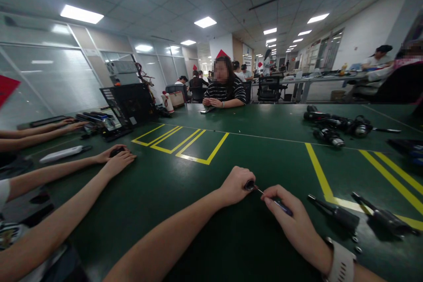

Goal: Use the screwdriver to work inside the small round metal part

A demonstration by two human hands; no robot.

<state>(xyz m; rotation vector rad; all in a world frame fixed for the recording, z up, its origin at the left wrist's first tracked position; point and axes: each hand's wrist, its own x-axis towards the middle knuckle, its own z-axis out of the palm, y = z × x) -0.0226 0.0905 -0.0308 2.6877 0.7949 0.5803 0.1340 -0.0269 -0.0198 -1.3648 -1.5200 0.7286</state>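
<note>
Over the green table, my left hand (236, 186) is closed around a small dark cylindrical part (249, 184), its round open end facing right. My right hand (287, 211), with a pale watch strap on the wrist, grips a screwdriver (283, 207) with a dark handle. The thin shaft points left, and its tip is at the mouth of the cylindrical part; how deep it sits I cannot tell. To the right of my right hand lie two black tool-like parts with long shafts, a nearer one (343, 218) and a farther one (385, 218), with small metal rings beside them.
Yellow tape (193, 158) marks boxes on the green table (158, 211). Several black tool assemblies (350, 125) lie at the far right. Co-workers' hands (119, 156) rest at the left, near a white device (62, 154) and a black rack (127, 103). Another person (228, 88) sits opposite.
</note>
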